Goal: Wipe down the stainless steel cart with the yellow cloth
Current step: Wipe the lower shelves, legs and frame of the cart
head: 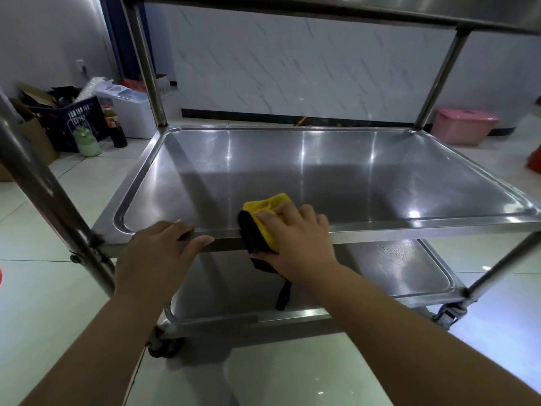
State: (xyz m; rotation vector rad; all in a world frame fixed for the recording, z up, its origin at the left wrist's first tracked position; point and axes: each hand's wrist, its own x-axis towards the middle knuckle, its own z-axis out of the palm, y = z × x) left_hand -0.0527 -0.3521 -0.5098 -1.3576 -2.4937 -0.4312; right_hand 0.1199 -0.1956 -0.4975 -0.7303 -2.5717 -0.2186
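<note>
Yellow cloth (268, 219) w/ black backing draped over middle-shelf front rim of steel cart (322, 171), right hand (295, 244) gripping it, left hand (158, 253) spread flat on rim; risk: castered cart rolling under push.

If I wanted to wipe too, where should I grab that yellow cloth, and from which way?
Probably take the yellow cloth from above, palm down, as the right hand does now. It is folded over the middle shelf's front rim, so a grip that wraps the fold, fingers on top and thumb on the black part hanging in front, should hold it steady. The left hand rests on the rim beside it.
</note>
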